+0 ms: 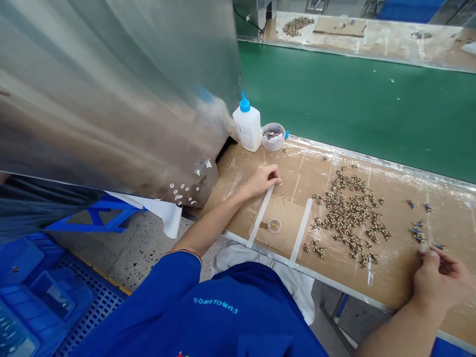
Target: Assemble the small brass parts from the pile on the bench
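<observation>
My left hand (265, 181) rests on the plastic-wrapped bench top (386, 277), its fingers curled at the upper end of a white tape strip (260, 215). The strip holds down a cardboard square (282, 233) with a small round clear disc (274, 226) on it. A loose heap of small brass-coloured parts (345, 213) lies mid-bench. My right hand (439, 277) lies at the bench's right end, just below several small blue-tipped parts (416, 231). Whether either hand holds something tiny is hidden. A white glue bottle with a blue nozzle (246, 126) and a small round tub of scraps (273, 136) stand at the back.
A curved steel sheet (111, 89) with small paper bits stuck on it rises at the left. A green conveyor belt (353, 104) runs behind the bench. A blue plastic crate (40, 297) sits on the floor at lower left.
</observation>
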A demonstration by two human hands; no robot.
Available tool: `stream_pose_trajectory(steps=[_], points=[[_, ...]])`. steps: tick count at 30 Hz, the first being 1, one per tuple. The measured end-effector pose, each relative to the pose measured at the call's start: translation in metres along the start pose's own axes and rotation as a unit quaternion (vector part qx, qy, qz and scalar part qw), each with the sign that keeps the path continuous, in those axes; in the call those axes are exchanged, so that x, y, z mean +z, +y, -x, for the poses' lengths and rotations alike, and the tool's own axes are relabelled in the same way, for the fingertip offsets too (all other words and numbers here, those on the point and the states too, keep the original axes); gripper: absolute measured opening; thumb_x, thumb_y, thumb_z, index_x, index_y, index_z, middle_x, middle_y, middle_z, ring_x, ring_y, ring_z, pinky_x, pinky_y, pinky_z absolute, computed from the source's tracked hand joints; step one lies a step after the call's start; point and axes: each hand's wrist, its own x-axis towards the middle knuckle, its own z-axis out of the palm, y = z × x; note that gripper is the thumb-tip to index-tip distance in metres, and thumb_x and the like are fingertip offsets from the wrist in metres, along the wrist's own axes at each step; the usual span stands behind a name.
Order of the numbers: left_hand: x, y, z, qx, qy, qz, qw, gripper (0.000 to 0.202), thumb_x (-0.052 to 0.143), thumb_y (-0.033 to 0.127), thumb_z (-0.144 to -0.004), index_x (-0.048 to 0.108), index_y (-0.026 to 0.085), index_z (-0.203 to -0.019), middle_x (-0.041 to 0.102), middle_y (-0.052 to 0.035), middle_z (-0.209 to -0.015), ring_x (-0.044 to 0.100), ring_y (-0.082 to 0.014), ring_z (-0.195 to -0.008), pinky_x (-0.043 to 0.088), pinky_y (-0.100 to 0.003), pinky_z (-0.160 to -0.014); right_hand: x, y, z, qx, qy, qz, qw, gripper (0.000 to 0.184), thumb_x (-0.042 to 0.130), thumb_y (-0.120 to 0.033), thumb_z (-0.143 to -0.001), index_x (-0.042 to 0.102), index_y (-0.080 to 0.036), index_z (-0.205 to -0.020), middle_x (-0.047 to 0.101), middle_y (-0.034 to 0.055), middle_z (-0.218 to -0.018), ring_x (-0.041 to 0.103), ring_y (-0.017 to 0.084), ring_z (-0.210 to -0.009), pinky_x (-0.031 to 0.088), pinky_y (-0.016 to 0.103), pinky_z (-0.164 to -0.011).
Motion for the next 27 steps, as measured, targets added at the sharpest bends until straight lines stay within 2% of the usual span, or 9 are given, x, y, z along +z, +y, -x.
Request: stream_pose_trajectory(steps=[10, 13, 16, 18, 19, 21, 22, 24, 27], points=[[0.028, -0.002, 0.007, 0.008, -0.133, 0.193, 0.972, 0.017, 0.078, 0.024, -0.072, 0.064, 0.014, -0.070, 0.063, 0.0016, -0.069, 0.055, -0.0104, -0.067, 0.045, -0.025, -0.068, 0.003, 0.002, -0.002, -0.007, 0.029, 0.014, 0.999, 0.027, 0.059, -0.051, -0.052, 0.053, -0.030, -0.068, 0.055, 0.0062, -0.061, 0.069, 0.036, -0.072, 0.058, 0.066, -0.085], [0.030, -0.007, 0.005, -0.012, -0.153, 0.229, 0.961, 0.013, 0.076, 0.024, -0.072, 0.068, 0.013, -0.074, 0.065, 0.0004, -0.068, 0.056, -0.0100, -0.064, 0.046, -0.025, -0.065, 0.003, -0.013, 0.006, -0.031, 0.077, -0.007, 0.997, 0.031, 0.057, -0.055, -0.059, 0.050, -0.029, -0.074, 0.054, 0.0054, -0.065, 0.066, 0.031, -0.068, 0.058, 0.059, -0.077], [0.030, -0.010, 0.004, -0.022, -0.140, 0.226, 0.964, 0.009, 0.074, 0.022, -0.075, 0.072, 0.013, -0.077, 0.068, -0.0011, -0.070, 0.059, -0.0107, -0.065, 0.049, -0.026, -0.067, 0.004, -0.044, 0.039, -0.101, 0.079, -0.034, 0.991, 0.030, 0.059, -0.055, -0.071, 0.053, -0.027, -0.080, 0.056, 0.0047, -0.069, 0.063, 0.024, -0.065, 0.057, 0.048, -0.068], [0.030, -0.010, 0.004, -0.012, -0.133, 0.206, 0.970, 0.009, 0.074, 0.022, -0.078, 0.075, 0.014, -0.081, 0.072, -0.0032, -0.077, 0.063, -0.0119, -0.070, 0.052, -0.027, -0.072, 0.008, -0.069, 0.074, -0.131, -0.017, -0.056, 0.990, 0.025, 0.064, -0.048, -0.080, 0.058, -0.024, -0.082, 0.062, 0.0052, -0.074, 0.065, 0.022, -0.067, 0.056, 0.041, -0.067], [0.030, -0.010, 0.004, -0.005, -0.134, 0.193, 0.972, 0.010, 0.074, 0.022, -0.079, 0.076, 0.014, -0.083, 0.074, -0.0042, -0.080, 0.065, -0.0127, -0.074, 0.053, -0.028, -0.075, 0.011, -0.081, 0.094, -0.146, -0.109, -0.065, 0.981, 0.024, 0.064, -0.046, -0.086, 0.062, -0.023, -0.082, 0.066, 0.0062, -0.078, 0.067, 0.021, -0.071, 0.056, 0.039, -0.068], [0.029, -0.008, 0.004, 0.013, -0.129, 0.162, 0.978, 0.011, 0.074, 0.023, -0.081, 0.078, 0.014, -0.086, 0.077, -0.0058, -0.088, 0.068, -0.0146, -0.081, 0.054, -0.029, -0.081, 0.021, -0.098, 0.131, -0.194, -0.328, -0.064, 0.922, 0.025, 0.063, -0.048, -0.093, 0.069, -0.024, -0.091, 0.073, 0.0052, -0.083, 0.070, 0.021, -0.074, 0.058, 0.037, -0.070], [0.028, -0.007, 0.004, 0.024, -0.112, 0.138, 0.984, 0.010, 0.074, 0.022, -0.082, 0.079, 0.014, -0.087, 0.078, -0.0062, -0.091, 0.069, -0.0153, -0.084, 0.054, -0.029, -0.083, 0.027, -0.104, 0.147, -0.219, -0.396, -0.068, 0.889, 0.025, 0.063, -0.049, -0.095, 0.071, -0.025, -0.095, 0.074, 0.0050, -0.084, 0.069, 0.020, -0.074, 0.058, 0.036, -0.069], [0.021, -0.008, 0.003, 0.037, -0.044, 0.075, 0.996, 0.010, 0.071, 0.020, -0.084, 0.079, 0.015, -0.087, 0.079, -0.0058, -0.094, 0.070, -0.0159, -0.088, 0.053, -0.029, -0.085, 0.039, -0.109, 0.171, -0.251, -0.467, -0.090, 0.843, 0.024, 0.060, -0.046, -0.099, 0.073, -0.026, -0.102, 0.076, 0.0045, -0.086, 0.069, 0.019, -0.073, 0.058, 0.034, -0.068], [0.001, -0.016, 0.000, 0.009, 0.084, -0.041, 0.996, 0.012, 0.066, 0.019, -0.089, 0.078, 0.016, -0.090, 0.078, -0.0043, -0.092, 0.069, -0.0167, -0.086, 0.052, -0.031, -0.089, 0.050, -0.104, 0.186, -0.261, -0.475, -0.110, 0.833, 0.021, 0.058, -0.040, -0.102, 0.073, -0.025, -0.105, 0.076, 0.0038, -0.085, 0.070, 0.019, -0.072, 0.057, 0.032, -0.067]])
